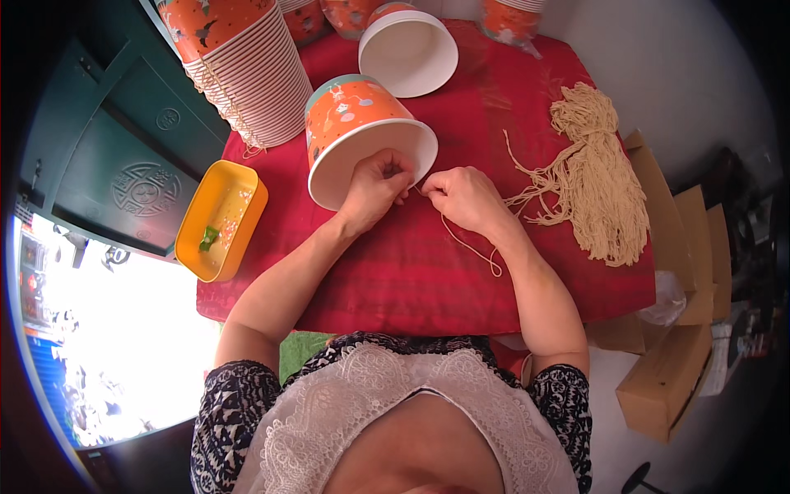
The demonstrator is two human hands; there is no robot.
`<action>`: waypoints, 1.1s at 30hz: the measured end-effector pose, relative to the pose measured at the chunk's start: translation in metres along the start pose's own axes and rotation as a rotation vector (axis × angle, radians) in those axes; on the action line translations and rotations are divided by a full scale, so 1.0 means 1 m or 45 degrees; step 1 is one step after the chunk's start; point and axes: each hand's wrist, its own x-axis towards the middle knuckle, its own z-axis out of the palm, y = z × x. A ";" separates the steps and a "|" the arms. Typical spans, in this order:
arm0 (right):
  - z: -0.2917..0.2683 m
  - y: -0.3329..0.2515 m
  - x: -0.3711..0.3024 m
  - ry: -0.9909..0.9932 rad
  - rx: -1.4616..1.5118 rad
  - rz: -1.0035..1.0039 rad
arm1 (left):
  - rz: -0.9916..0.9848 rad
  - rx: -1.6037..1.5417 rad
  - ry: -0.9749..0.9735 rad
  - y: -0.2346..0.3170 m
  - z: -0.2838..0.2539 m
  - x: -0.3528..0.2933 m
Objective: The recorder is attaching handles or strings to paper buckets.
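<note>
An orange paper bucket [354, 111] with printed figures and a green base lies tilted on its side, its white mouth facing me. My left hand [374, 188] reaches into that mouth, fingers pinched together close to the lower right rim; what they grip is hidden. Just right of the rim, my right hand [467, 198] pinches a thin beige cord [471, 247]. Its loose length hangs below the hand in a small loop on the red cloth. A short bit of cord shows between the hands, beside the rim.
A tall stack of buckets [251, 86] with cord along it stands at the left, above a yellow tub [262, 198] holding small bits. Another bucket [409, 53] lies behind. A bundle of beige cords [605, 189] spreads at the right of the red-covered table [395, 288]; cardboard boxes [666, 383] stand beyond.
</note>
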 end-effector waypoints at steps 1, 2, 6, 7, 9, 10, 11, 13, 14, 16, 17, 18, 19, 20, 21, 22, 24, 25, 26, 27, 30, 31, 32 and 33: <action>-0.001 0.001 -0.001 0.005 0.004 0.002 | -0.018 0.021 -0.008 0.002 0.002 0.000; -0.001 0.003 -0.002 0.013 0.018 0.024 | -0.036 0.042 -0.016 0.004 0.004 0.000; -0.004 0.008 -0.001 -0.055 -0.002 0.092 | -0.061 0.068 -0.038 0.003 0.004 0.002; -0.007 0.008 0.000 -0.058 -0.003 0.089 | -0.065 0.108 -0.044 0.001 0.003 0.002; -0.013 0.006 -0.001 -0.223 0.454 0.157 | -0.068 0.148 -0.043 0.000 0.002 0.000; -0.014 0.008 -0.001 -0.223 0.452 0.157 | -0.042 0.202 -0.054 -0.001 0.002 0.001; -0.014 0.009 -0.001 -0.176 0.660 0.144 | -0.016 0.256 -0.065 -0.001 0.003 0.001; -0.015 0.008 -0.002 -0.076 0.895 0.145 | 0.079 0.358 -0.064 -0.001 0.004 -0.001; -0.014 0.008 -0.001 -0.074 0.894 0.145 | 0.173 0.461 -0.063 -0.001 0.005 -0.002; -0.010 0.010 -0.001 0.002 0.932 0.100 | 0.187 0.486 -0.065 0.003 0.008 -0.004; -0.008 0.011 -0.001 0.005 0.931 0.100 | 0.199 0.512 -0.067 0.004 0.010 -0.005; -0.005 0.011 -0.001 0.028 0.894 0.045 | 0.201 0.512 -0.070 0.003 0.011 -0.004; -0.004 0.006 0.000 0.045 0.857 -0.013 | 0.280 0.528 -0.037 -0.001 0.010 -0.004; -0.003 0.001 -0.002 0.064 0.751 -0.061 | 0.359 0.543 -0.004 -0.005 0.009 -0.003; -0.003 -0.006 -0.005 0.082 0.644 -0.109 | 0.359 0.544 0.000 -0.009 0.008 -0.002; 0.000 -0.008 -0.008 0.055 0.575 -0.210 | 0.370 0.501 0.004 -0.009 0.008 -0.001; -0.001 -0.015 -0.017 -0.126 0.591 -0.466 | 0.268 0.417 0.006 -0.011 0.006 0.001; -0.008 -0.025 -0.023 -0.179 0.489 -0.582 | 0.155 0.375 0.002 -0.009 0.005 0.001; -0.010 -0.026 -0.022 -0.181 0.488 -0.583 | 0.107 0.344 -0.018 -0.006 0.004 0.001; -0.011 -0.026 -0.020 -0.018 0.363 -0.689 | 0.107 0.343 -0.016 -0.007 0.001 0.002; -0.009 -0.018 -0.013 0.372 0.239 -0.610 | 0.207 0.334 -0.079 -0.005 -0.002 0.001; -0.009 -0.015 -0.010 0.436 0.260 -0.456 | 0.209 0.331 -0.078 -0.005 -0.001 0.002; -0.003 -0.006 -0.008 0.421 0.195 -0.349 | 0.141 0.279 -0.095 -0.004 -0.002 0.002; 0.002 -0.002 -0.007 0.419 0.191 -0.351 | 0.074 0.227 -0.112 -0.004 -0.001 0.002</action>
